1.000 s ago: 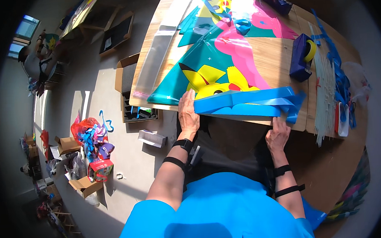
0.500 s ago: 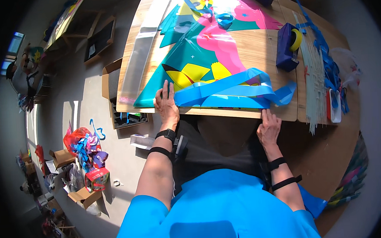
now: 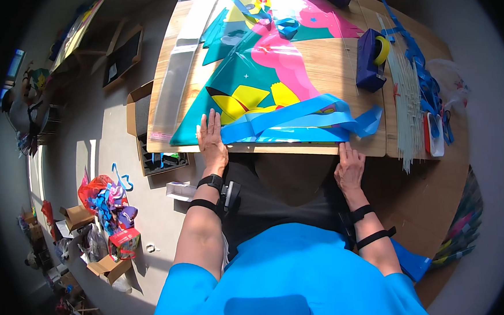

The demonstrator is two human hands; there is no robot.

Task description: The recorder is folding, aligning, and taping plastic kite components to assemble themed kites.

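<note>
A large printed kite sheet (image 3: 240, 66) in teal, pink and yellow lies on the wooden table (image 3: 329, 54). Flat blue ribbon (image 3: 295, 113) is looped across its near edge, one end curling up at the right. My left hand (image 3: 211, 144) lies flat with fingers stretched out, on the near edge beside the ribbon's left end. At the near right corner, my right hand (image 3: 350, 166) touches the table edge with its fingertips, fingers extended. Its thumb is hard to see, and nothing shows in that hand.
Purple tape dispensers (image 3: 370, 61) stand at the right and back. Thin white rods (image 3: 403, 108), more blue ribbon (image 3: 427, 86) and a red-and-white container (image 3: 433, 135) lie on the right. Clear plastic strips (image 3: 172, 87) run along the left. Open boxes (image 3: 161, 161) and a colourful pile (image 3: 109, 198) sit on the floor.
My left hand has straightened its fingers and flattened onto the sheet's edge. My right hand stays at the near right corner. The whole view has shifted slightly.
</note>
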